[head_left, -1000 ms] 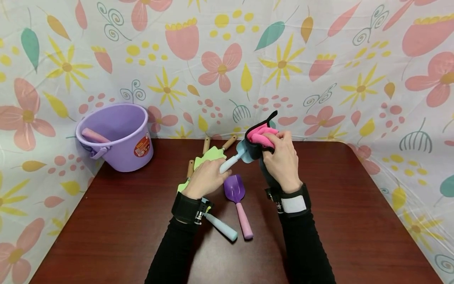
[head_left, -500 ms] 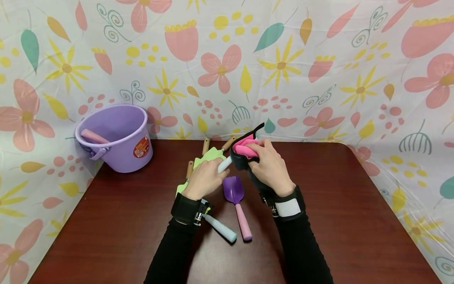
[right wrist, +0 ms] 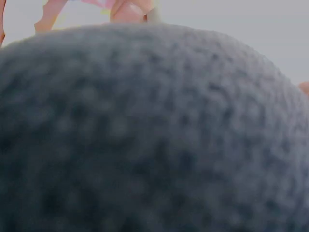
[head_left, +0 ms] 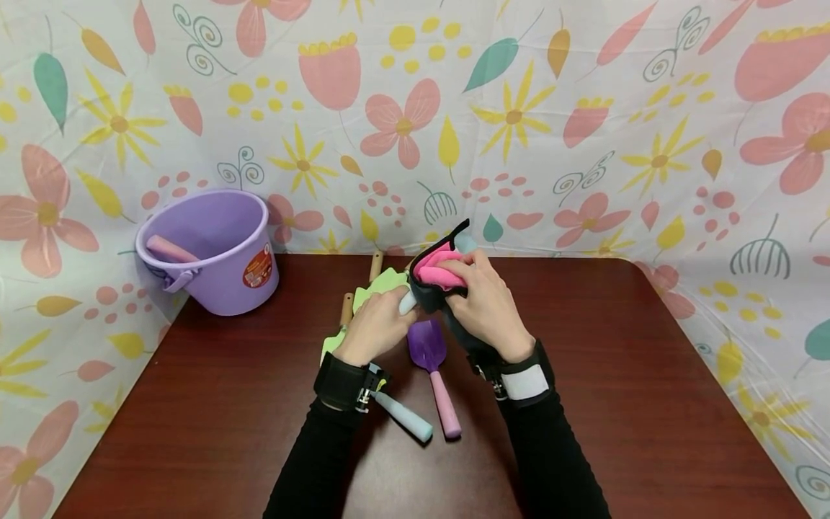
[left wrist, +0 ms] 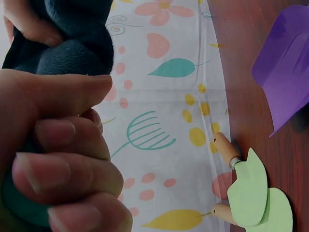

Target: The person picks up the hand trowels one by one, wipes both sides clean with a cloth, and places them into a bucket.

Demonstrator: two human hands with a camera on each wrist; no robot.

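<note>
The left hand (head_left: 376, 326) is gripping the pale handle of a toy trowel (head_left: 408, 301) near the middle of the dark wooden table (head_left: 648, 404), fingers curled round it. In the left wrist view the curled fingers (left wrist: 63, 169) are closing on that handle, just below the cloth (left wrist: 72, 43). The right hand (head_left: 488, 306) is grasping a dark grey cloth with a pink inner face (head_left: 437, 277), bunched over the trowel's blade end; the thumb and fingers are pinching the folds. The right wrist view is showing only the grey pile of the cloth (right wrist: 154, 135), so nothing of the fingers can be told from it.

Open table is lying to the right of the hands as far as the rounded right edge, and to the front toward the near edge. The flowered backdrop (head_left: 583, 130) is closing the table at the rear and on both sides.

A purple toy scoop with a pink handle (head_left: 433, 375) is lying between the forearms, just beside a pale blue handle (head_left: 405, 417) that is projecting from under the left wrist. Green leaf-shaped tools with wooden handles (head_left: 372, 288) are lying beyond the left hand, toward the rear edge. A lilac bucket (head_left: 214, 252) is standing at the rear left corner, well apart from the hands, with a pink handle (head_left: 170, 250) resting inside it.
</note>
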